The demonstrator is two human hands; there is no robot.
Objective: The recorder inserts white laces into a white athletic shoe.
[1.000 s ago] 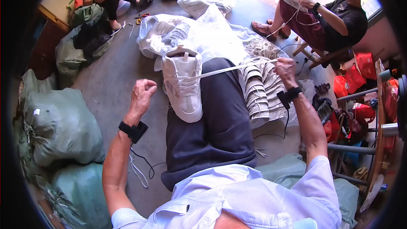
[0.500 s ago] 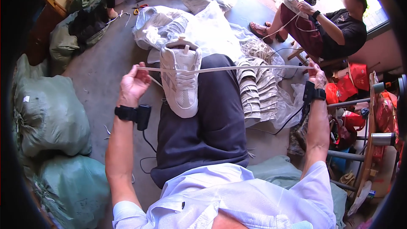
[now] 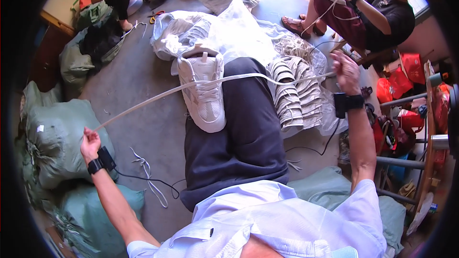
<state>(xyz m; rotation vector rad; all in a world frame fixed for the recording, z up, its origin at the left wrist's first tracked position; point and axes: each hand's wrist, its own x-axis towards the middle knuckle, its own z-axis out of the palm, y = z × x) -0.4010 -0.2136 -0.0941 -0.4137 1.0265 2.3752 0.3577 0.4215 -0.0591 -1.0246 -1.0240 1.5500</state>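
Note:
A white sneaker rests on my thigh, toe toward me, with lacing across its tongue. From it a long flat white shoelace stretches out to both sides. My left hand is far out to the left, beside a green sack, its fingers closed on one end of the lace. Out to the right, my right hand is raised, closed around the other end, its fingers slightly blurred. On the left the lace runs straight; on the right it sags in a wave.
Stacked pale shoe uppers and plastic-wrapped bundles lie beyond my knees. Stuffed green sacks stand at left. A metal-framed rack is at right. Loose laces lie on the floor. A co-worker sits at far right.
My left hand has swung outward and toward me, drawing lace out to the left. My right hand has risen slightly, and the lace on that side has gone from taut to slack.

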